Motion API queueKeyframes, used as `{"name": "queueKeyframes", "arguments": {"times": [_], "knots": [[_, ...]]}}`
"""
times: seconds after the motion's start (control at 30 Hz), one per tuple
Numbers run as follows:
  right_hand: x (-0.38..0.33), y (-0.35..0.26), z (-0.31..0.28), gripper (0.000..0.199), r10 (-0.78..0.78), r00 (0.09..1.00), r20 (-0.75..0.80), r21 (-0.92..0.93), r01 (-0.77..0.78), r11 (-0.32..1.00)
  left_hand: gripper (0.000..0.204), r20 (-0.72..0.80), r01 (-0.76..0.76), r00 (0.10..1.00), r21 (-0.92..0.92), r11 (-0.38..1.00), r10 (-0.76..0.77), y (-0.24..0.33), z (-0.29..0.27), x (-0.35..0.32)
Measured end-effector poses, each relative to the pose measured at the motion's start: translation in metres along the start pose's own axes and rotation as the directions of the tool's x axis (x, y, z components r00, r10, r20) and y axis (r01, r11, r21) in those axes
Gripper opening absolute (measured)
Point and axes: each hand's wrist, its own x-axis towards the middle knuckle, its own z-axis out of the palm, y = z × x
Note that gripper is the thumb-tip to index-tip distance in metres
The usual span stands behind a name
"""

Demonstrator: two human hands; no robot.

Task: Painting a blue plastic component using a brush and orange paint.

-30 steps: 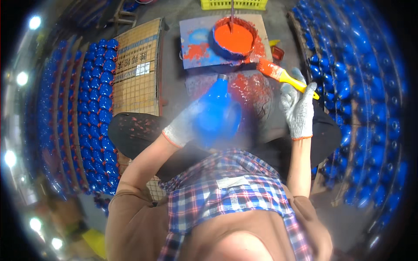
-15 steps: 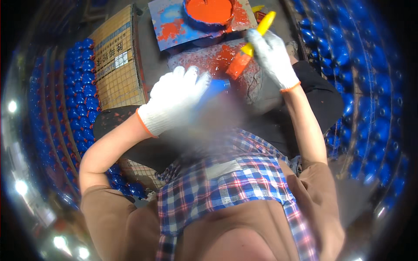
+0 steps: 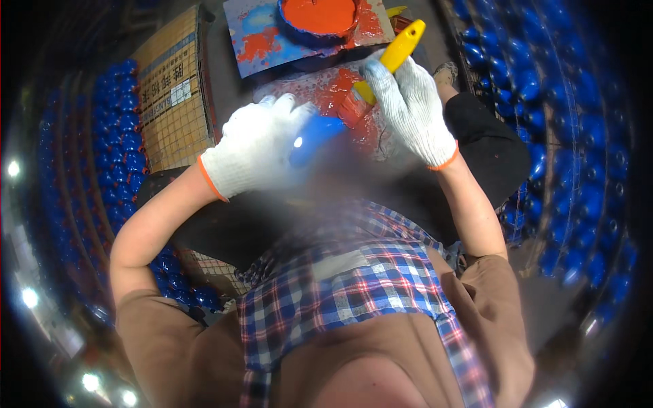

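My left hand (image 3: 262,139), in a white knit glove, is closed around a glossy blue rounded piece (image 3: 318,138); its lower part is lost in blur. In my gloved right hand (image 3: 411,105) is a paintbrush (image 3: 406,46) with a yellow handle, its far end pointing up and away. The red-coated bristles (image 3: 353,109) meet the narrow right end of the blue piece, or sit just beside it. Beyond both hands stands a round tub of orange-red paint (image 3: 318,15), its rim smeared blue.
The tub rests on a paint-splashed board (image 3: 250,58). Below it lies a surface smeared with red (image 3: 326,85). A cardboard box (image 3: 173,102) stands at the left. Racks of glossy blue pieces (image 3: 122,129) line the left side, and more blue pieces (image 3: 527,85) hang at the right.
The brush has come down and left, its bristles now at the end of the blue piece. My left hand has shifted slightly left, and the blue piece has turned to show more of its side.
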Motion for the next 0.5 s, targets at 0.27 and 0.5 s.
{"name": "queueKeyframes", "arguments": {"times": [0.27,0.5], "knots": [[-0.024,-0.009,-0.011,0.013,0.047,0.999,-0.005,0.224,-0.044,0.974,0.068,0.307,0.330,0.940,-0.930,0.164,-0.148,-0.013,0.027,-0.009],[-0.039,-0.010,-0.023,0.017,0.054,0.997,-0.050,0.487,-0.023,0.873,0.069,0.103,0.127,0.973,-0.987,0.103,-0.208,0.000,0.061,-0.030]]}}
